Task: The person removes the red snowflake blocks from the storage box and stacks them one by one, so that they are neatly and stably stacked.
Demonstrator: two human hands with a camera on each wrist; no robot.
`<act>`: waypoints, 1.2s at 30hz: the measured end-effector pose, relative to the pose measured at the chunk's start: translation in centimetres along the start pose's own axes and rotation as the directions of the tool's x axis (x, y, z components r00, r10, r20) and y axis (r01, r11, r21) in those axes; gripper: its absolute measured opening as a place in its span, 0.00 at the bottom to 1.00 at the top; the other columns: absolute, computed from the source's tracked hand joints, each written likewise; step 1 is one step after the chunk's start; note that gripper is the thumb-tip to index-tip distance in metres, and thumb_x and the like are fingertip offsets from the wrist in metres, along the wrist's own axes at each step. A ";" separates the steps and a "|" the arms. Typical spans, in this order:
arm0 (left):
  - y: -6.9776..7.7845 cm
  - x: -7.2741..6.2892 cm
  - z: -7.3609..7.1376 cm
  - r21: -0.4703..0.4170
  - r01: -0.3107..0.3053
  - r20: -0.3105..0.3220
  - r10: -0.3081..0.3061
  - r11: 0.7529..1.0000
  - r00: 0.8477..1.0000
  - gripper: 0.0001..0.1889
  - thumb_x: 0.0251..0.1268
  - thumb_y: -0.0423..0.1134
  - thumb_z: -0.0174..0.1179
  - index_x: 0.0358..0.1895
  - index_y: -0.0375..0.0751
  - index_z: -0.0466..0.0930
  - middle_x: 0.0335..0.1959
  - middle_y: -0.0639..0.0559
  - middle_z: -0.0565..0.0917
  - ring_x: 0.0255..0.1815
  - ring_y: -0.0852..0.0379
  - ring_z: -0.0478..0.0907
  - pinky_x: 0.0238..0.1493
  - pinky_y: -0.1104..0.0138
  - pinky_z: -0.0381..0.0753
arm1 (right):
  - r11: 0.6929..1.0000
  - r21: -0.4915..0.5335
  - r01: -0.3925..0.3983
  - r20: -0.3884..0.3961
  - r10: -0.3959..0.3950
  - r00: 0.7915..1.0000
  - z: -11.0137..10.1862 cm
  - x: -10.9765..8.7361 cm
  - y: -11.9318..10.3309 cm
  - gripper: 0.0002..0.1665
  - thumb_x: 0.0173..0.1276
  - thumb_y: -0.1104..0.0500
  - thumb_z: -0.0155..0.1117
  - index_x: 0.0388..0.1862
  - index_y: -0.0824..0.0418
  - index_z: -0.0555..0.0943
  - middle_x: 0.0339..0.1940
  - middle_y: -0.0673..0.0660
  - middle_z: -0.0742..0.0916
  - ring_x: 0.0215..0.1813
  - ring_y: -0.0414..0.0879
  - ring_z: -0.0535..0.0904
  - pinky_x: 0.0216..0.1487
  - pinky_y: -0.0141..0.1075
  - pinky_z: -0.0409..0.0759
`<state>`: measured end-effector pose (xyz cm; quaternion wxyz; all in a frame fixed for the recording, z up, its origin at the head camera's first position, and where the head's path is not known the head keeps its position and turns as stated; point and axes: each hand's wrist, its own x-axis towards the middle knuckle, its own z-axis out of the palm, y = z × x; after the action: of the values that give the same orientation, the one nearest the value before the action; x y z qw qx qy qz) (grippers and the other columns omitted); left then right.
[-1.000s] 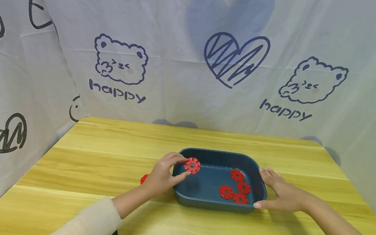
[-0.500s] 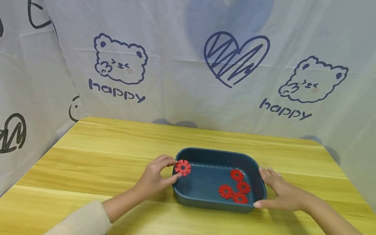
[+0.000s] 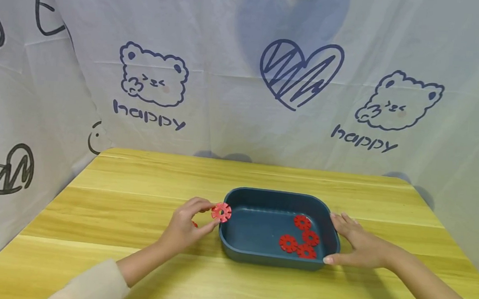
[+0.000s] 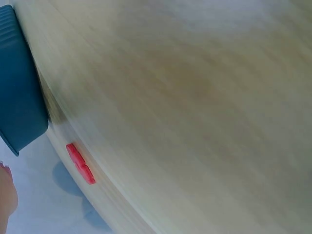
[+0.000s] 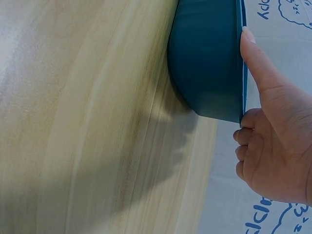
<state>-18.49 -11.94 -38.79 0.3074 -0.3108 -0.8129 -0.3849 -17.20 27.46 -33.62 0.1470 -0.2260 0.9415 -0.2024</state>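
Note:
My left hand [image 3: 184,222] pinches a red notched interlocking disc [image 3: 217,212] between thumb and fingers, right over the left rim of a dark blue plastic bin [image 3: 271,260]. Behind that hand, a bit of another red disc [image 3: 194,224] on the table peeks out, mostly hidden. In the left wrist view, red disc edges [image 4: 81,164] show on the wood beside the bin, and only part of the hand [image 4: 7,192] appears. At the bin's right end, my right hand [image 3: 355,244] rests spread on the rim, its thumb [image 5: 258,61] lying along it.
Several red discs [image 3: 288,243] lie flat in the bin's right half. Wood-grain table [image 3: 107,196] surrounds the bin. A white cloth [image 3: 222,102] printed with bears and hearts hangs behind the table.
The left hand has drawn back leftward with its disc, from above the bin's inside to its left rim. The right hand, bin and discs inside stay put.

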 end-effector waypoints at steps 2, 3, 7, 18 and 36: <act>-0.2 -0.2 -0.2 0.011 0.004 -0.009 -0.004 1.000 1.000 0.17 0.39 0.30 0.73 0.38 0.32 0.82 0.34 0.46 0.83 0.34 0.52 0.80 0.34 0.64 0.83 | 1.000 -0.003 0.000 -0.002 0.000 1.000 0.0 0.0 0.0 0.62 0.54 0.39 0.67 0.71 0.75 0.48 0.72 0.75 0.52 0.70 0.76 0.41 0.61 0.72 0.47; -0.3 -0.3 -0.3 0.014 0.008 -0.012 -0.008 1.000 1.000 0.17 0.39 0.31 0.74 0.37 0.32 0.82 0.34 0.46 0.83 0.34 0.51 0.80 0.35 0.64 0.84 | 1.000 -0.005 -0.001 -0.003 0.001 1.000 0.0 0.0 0.0 0.62 0.54 0.38 0.67 0.71 0.75 0.49 0.72 0.75 0.52 0.70 0.76 0.41 0.61 0.72 0.47; -0.6 -0.7 -0.9 0.028 0.024 -0.015 -0.023 0.999 1.000 0.17 0.39 0.31 0.74 0.37 0.32 0.82 0.34 0.46 0.83 0.34 0.50 0.81 0.35 0.63 0.84 | 1.000 -0.005 -0.006 -0.001 0.006 1.000 0.1 0.0 -0.1 0.62 0.53 0.38 0.67 0.71 0.75 0.49 0.72 0.75 0.52 0.70 0.75 0.41 0.61 0.72 0.47; -1.3 -2.3 -2.4 0.064 0.140 -0.001 -0.140 0.988 0.990 0.15 0.39 0.29 0.73 0.35 0.32 0.81 0.34 0.46 0.83 0.33 0.51 0.80 0.33 0.60 0.83 | 1.000 -0.002 -0.011 0.006 0.011 1.000 -0.1 0.1 -0.2 0.63 0.53 0.37 0.67 0.71 0.75 0.49 0.72 0.75 0.52 0.71 0.75 0.40 0.62 0.72 0.45; -2.2 -4.1 -3.5 0.168 0.338 0.078 -0.354 0.926 0.932 0.13 0.42 0.29 0.72 0.35 0.33 0.82 0.33 0.46 0.83 0.32 0.54 0.79 0.34 0.65 0.82 | 1.000 -0.008 -0.009 0.003 0.009 1.000 -0.1 0.1 -0.2 0.62 0.53 0.38 0.67 0.71 0.75 0.49 0.72 0.75 0.52 0.70 0.75 0.41 0.62 0.71 0.46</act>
<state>-16.70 -17.04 -41.04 0.2136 -0.1582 -0.8971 -0.3529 -17.21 27.27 -33.49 0.1483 -0.2226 0.9431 -0.1976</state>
